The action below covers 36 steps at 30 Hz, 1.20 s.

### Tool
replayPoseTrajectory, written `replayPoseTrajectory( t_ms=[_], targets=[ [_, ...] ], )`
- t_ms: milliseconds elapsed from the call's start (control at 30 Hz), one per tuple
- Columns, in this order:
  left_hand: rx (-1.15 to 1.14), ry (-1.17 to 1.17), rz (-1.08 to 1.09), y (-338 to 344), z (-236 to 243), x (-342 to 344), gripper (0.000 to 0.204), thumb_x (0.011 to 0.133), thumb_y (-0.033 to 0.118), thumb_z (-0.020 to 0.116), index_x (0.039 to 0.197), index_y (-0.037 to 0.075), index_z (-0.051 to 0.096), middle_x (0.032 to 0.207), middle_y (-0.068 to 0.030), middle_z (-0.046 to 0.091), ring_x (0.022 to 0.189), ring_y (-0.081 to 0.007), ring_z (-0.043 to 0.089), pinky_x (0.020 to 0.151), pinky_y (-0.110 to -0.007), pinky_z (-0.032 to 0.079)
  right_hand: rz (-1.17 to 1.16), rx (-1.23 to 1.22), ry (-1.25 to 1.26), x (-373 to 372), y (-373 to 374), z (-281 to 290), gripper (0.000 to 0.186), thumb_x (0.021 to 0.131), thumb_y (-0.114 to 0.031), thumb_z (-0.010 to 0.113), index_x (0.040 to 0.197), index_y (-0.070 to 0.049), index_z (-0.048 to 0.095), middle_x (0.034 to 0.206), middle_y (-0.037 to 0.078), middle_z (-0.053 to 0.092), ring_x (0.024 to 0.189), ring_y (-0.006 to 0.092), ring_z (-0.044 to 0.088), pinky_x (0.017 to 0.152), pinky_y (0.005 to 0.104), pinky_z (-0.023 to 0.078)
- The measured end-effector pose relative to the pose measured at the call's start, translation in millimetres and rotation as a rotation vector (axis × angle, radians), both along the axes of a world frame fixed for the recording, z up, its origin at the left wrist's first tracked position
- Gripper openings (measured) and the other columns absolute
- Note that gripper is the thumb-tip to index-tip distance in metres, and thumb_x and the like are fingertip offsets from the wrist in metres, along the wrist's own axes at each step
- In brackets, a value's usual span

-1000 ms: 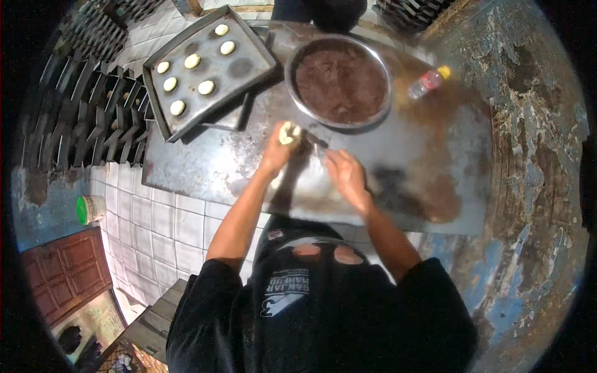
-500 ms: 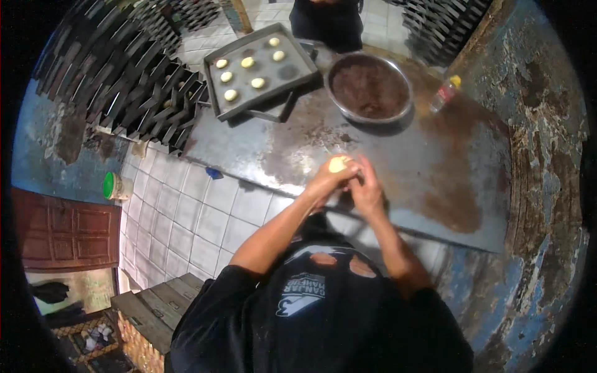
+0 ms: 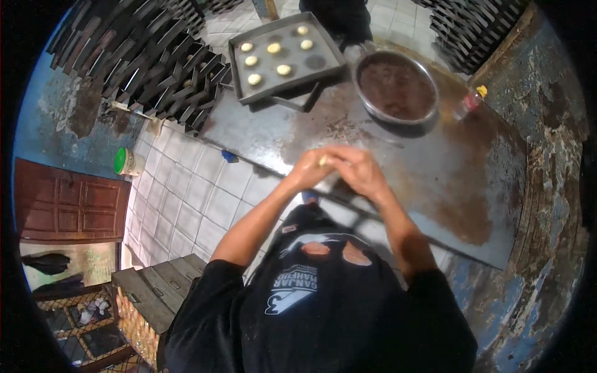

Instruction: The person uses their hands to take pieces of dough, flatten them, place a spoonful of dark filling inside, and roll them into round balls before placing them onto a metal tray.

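A small piece of pale yellow dough (image 3: 324, 160) is pressed between my two hands above the near edge of the metal table. My left hand (image 3: 306, 169) cups it from the left with curled fingers. Over it from the right, my right hand (image 3: 362, 172) bends its fingers, slightly smeared by motion, and hides most of the dough. Beyond them, a large round metal bowl (image 3: 433, 114) holds a dark brown crumbly filling. At the far left of the table, a square metal baking tray (image 3: 273, 94) carries several pale dough balls (image 3: 284, 70) spaced apart.
Under the baking tray lies another dark tray (image 3: 305, 99). A clear bottle with a yellow cap (image 3: 469, 104) stands right of the bowl. Stacked dark metal pans (image 3: 149, 68) rise at the left. Someone in dark clothes (image 3: 336, 22) is across the table (image 3: 398, 171).
My right hand has moved over the left and its fingers have closed in, covering dough that showed on my left hand before. The whole view has shifted slightly.
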State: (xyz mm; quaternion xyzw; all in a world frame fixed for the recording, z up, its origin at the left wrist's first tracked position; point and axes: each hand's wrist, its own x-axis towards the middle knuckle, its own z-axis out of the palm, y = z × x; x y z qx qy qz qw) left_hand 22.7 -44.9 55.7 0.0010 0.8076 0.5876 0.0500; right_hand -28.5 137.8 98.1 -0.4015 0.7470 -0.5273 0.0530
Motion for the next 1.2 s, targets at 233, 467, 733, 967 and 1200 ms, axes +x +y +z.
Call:
replayPoseTrajectory(
  t_ms=[233,467,733,967,1200],
  targets=[
    [0.808,-0.223,0.198,-51.1,-9.8,-78.7,0.070,0.107,0.058,0.036,0.155,0.008,0.043,0.164,-0.0076,0.033,0.149,-0.0220,0.031,0.122,-0.038,0.021,-0.376,-0.152,0.084,-54.7,-106.4,-57.9,0.049,0.081,-0.015,0.083,0.121,0.002,0.062,0.122,0.019,0.061,0.109,0.0340,0.063,0.092,0.0401,0.052],
    [0.764,-0.188,0.354,-148.2,-28.6,-176.6,0.062,0.109,0.039,0.048,0.156,0.001,0.035,0.151,-0.0177,0.050,0.133,-0.0246,0.053,0.109,-0.037,0.045,0.015,-0.357,-1.385,-191.1,-204.3,-59.1,0.039,0.109,-0.028,0.048,0.133,0.002,0.053,0.120,0.015,0.065,0.108,0.0209,0.065,0.092,0.0352,0.053],
    [0.400,-0.085,0.506,-249.7,-67.5,-208.0,0.042,0.098,-0.001,0.062,0.139,0.003,0.057,0.129,-0.0144,0.067,0.117,-0.0230,0.065,0.098,-0.033,0.052,0.017,0.975,0.347,-427.5,-264.8,-148.8,0.043,0.099,-0.022,0.061,0.133,0.004,0.052,0.141,0.025,0.053,0.131,0.0386,0.052,0.111,0.0495,0.042],
    [0.237,-0.196,0.433,-312.3,-50.4,-178.3,0.037,0.097,0.012,0.066,0.132,0.002,0.063,0.127,-0.0145,0.068,0.114,-0.0244,0.067,0.099,-0.035,0.052,0.346,0.806,0.512,-463.2,-273.8,-195.9,0.058,0.100,-0.026,0.060,0.145,0.005,0.042,0.162,0.023,0.028,0.151,0.0419,0.025,0.124,0.0529,0.023],
    [0.268,-0.093,0.542,-309.9,-56.5,-190.0,0.031,0.098,0.011,0.064,0.127,0.002,0.066,0.120,-0.0149,0.071,0.113,-0.0251,0.068,0.098,-0.036,0.053,0.308,0.859,-0.002,-497.6,-348.8,-132.5,0.055,0.102,-0.040,0.054,0.143,-0.004,0.051,0.153,0.020,0.044,0.139,0.0383,0.042,0.116,0.0477,0.034]
  ],
)
